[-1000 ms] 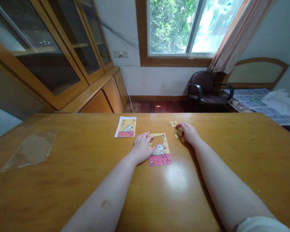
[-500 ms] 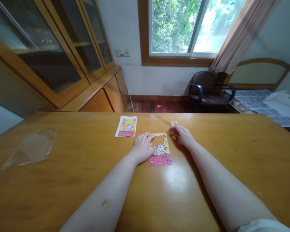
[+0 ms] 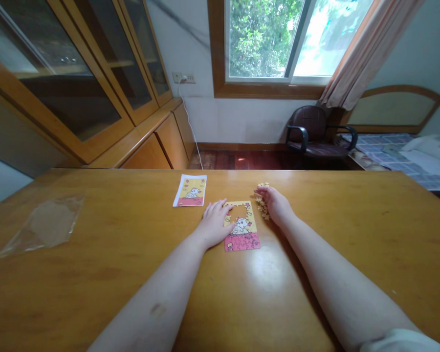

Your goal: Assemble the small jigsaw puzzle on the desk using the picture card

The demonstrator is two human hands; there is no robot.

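A jigsaw puzzle (image 3: 242, 240) with a white cartoon bird on a yellow and pink ground lies on the table, with a gap in its upper middle where bare wood shows. My left hand (image 3: 215, 224) rests flat over its left edge, fingers spread. Just right of the puzzle is a small heap of loose puzzle pieces (image 3: 263, 209), mostly plain tan side up. My right hand (image 3: 276, 204) is on its side against this heap, fingers stretched forward and slightly curved, hiding some pieces. No piece shows in its fingers.
A picture card (image 3: 190, 190) with the same bird lies left of the puzzle. Farther left is a clear plastic bag (image 3: 51, 222) on the wooden table (image 3: 132, 283). Beyond the table stand a glass-door cabinet (image 3: 139, 112), an armchair (image 3: 311, 132) and a bed (image 3: 392, 151).
My right hand has shifted slightly at the heap, its fingers now straighter, and more of the loose pieces show beside it. My left hand stays on the puzzle. The view has tipped slightly.
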